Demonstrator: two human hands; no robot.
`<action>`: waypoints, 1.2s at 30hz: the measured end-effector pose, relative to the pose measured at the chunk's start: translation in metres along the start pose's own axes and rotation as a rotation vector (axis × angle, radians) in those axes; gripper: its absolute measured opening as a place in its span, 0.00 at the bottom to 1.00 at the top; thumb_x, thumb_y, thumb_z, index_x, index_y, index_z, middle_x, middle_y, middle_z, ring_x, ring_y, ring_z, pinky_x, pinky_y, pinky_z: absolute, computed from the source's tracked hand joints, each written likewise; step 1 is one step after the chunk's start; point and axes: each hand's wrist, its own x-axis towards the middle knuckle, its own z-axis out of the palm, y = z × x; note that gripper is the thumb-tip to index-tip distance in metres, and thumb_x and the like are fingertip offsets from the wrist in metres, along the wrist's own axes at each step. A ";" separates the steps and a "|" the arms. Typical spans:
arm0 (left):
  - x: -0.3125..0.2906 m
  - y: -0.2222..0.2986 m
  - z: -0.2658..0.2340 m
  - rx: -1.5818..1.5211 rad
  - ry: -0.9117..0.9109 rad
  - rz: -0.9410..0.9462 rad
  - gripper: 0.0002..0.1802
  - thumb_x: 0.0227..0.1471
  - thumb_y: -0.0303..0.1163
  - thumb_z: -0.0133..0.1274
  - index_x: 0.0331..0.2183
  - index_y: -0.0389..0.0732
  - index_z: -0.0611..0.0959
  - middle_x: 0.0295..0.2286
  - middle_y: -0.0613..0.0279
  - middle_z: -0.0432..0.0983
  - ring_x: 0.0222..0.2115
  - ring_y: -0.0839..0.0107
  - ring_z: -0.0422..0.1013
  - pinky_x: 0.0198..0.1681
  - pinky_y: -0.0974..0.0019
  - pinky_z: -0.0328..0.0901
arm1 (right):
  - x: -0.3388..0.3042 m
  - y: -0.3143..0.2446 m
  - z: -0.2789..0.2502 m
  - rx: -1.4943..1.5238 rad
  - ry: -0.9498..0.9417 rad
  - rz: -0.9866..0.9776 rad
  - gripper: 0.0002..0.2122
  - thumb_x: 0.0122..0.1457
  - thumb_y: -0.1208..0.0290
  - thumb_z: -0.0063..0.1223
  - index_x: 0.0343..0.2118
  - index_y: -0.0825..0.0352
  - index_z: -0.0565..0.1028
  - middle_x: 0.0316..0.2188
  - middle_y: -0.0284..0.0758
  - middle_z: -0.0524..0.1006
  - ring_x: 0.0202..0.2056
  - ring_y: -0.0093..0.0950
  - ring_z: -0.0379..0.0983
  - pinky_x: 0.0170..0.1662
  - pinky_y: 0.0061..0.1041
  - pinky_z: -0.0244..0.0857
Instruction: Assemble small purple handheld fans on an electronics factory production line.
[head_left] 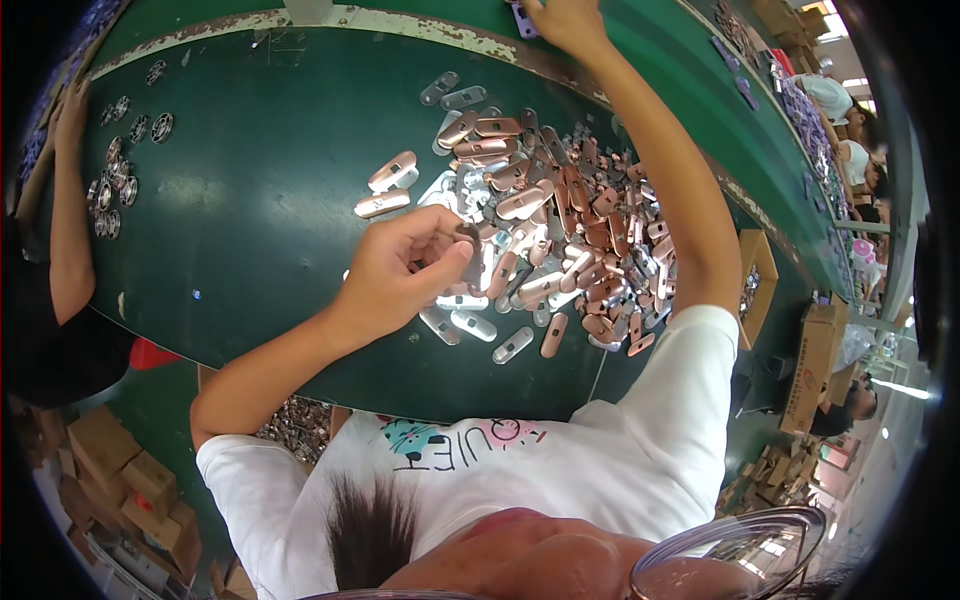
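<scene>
My left hand (408, 272) is closed, pinching a dark, elongated piece (472, 250) between thumb and fingers at the left side of a heap. That heap holds many rounded-end metal shells (525, 200), copper-coloured, silver and grey, several with a small square hole. My right arm stretches far forward over the heap's right side. At the top edge, my right hand (568, 22) is partly cut off by the frame, with a finger at a small purple part (524, 22) on the green belt. Whether it grips that part is hidden.
Round spoked metal pieces (162, 127) lie on the left of the green table (270, 190), near another person's arm (70, 220). A worn metal rail (440, 32) separates table and belt. Cardboard boxes (150, 485) stand lower left, an open carton (757, 285) to the right.
</scene>
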 end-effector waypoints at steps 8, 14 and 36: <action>-0.001 0.005 0.006 -0.069 0.074 -0.016 0.06 0.57 0.27 0.48 0.33 0.33 0.73 0.27 0.65 0.75 0.26 0.80 0.74 0.23 0.80 0.66 | 0.009 0.004 0.070 0.267 0.076 -0.325 0.16 0.56 0.66 0.52 0.41 0.72 0.66 0.31 0.48 0.73 0.33 0.43 0.72 0.38 0.41 0.67; 0.003 0.013 -0.004 -0.082 0.047 -0.201 0.11 0.57 0.32 0.49 0.38 0.34 0.75 0.28 0.62 0.78 0.27 0.76 0.77 0.23 0.80 0.68 | -0.024 -0.027 -0.060 0.880 -0.192 0.354 0.13 0.52 0.73 0.56 0.40 0.69 0.70 0.28 0.36 0.75 0.24 0.23 0.71 0.24 0.22 0.66; 0.002 0.003 0.000 -0.303 -0.069 -0.323 0.18 0.60 0.33 0.44 0.46 0.28 0.73 0.36 0.52 0.77 0.35 0.68 0.77 0.40 0.70 0.73 | -0.203 -0.057 -0.097 1.399 -0.427 0.074 0.21 0.48 0.71 0.66 0.42 0.68 0.67 0.27 0.29 0.74 0.21 0.12 0.64 0.22 0.13 0.58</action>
